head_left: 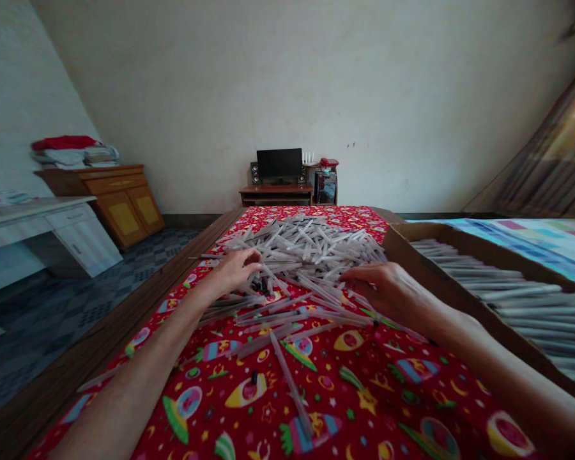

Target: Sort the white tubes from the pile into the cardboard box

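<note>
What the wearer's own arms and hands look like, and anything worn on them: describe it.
The left hand and right hand are ungloved. No sleeve shows on the left forearm or right forearm, and no watch or bracelet; rings are too small to rule out.

tubes (311, 241) heaped on cloth (335, 393); filled box (434, 275) right, monitor (279, 163) behind

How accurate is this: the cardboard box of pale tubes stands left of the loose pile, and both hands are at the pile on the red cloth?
One slip: the head view shows the cardboard box to the right of the loose pile, not left. The rest stands: the left hand and right hand are at the pile on the red cloth.
</note>
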A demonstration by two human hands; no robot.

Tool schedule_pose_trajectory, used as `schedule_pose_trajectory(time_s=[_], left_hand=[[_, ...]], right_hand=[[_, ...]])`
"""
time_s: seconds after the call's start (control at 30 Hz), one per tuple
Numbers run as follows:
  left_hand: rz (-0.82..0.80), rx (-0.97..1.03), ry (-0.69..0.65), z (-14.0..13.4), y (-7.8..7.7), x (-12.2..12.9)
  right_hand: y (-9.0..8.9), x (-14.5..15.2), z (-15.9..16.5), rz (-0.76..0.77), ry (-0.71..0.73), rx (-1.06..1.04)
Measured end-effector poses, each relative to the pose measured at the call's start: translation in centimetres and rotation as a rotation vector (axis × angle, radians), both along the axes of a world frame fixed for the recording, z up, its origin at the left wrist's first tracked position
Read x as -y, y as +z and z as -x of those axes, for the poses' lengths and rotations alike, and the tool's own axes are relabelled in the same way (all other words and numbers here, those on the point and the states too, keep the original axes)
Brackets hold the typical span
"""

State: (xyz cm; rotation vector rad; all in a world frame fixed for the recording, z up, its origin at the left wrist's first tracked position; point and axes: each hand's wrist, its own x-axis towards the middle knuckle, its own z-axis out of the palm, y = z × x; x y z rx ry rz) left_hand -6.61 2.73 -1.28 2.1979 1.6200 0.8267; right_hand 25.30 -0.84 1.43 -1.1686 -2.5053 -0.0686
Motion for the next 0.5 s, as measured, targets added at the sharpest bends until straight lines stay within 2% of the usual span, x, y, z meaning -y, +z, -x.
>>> schedule_pose_trajectory(time_s=[0.07, 0.13, 0.2, 0.37, 0.5], left_hand=[[0.065, 0.367, -0.014, -1.0, 0.4, 0.6], [0.142, 0.698, -0.009, -2.0, 0.6, 1.3], [0.199, 0.884, -0.014, -2.7, 0.8, 1.9], [0.353, 1.021, -0.028, -3.0, 0.9, 2.0], [0.333, 1.11, -0.004, -2.5, 1.3, 1.7]], right_hand=[[-0.6, -0.7, 1.1, 0.131, -0.005, 0.011], [-1.2, -1.4, 2.0, 0.194, 0.016, 0.007], [-2.0, -2.5, 2.7, 0.207, 0.041, -0.007], [-3.8, -5.2, 4.1, 0.177, 0.055, -0.014], [-3.5, -5.7, 6.2, 0.113, -0.007, 0.016]])
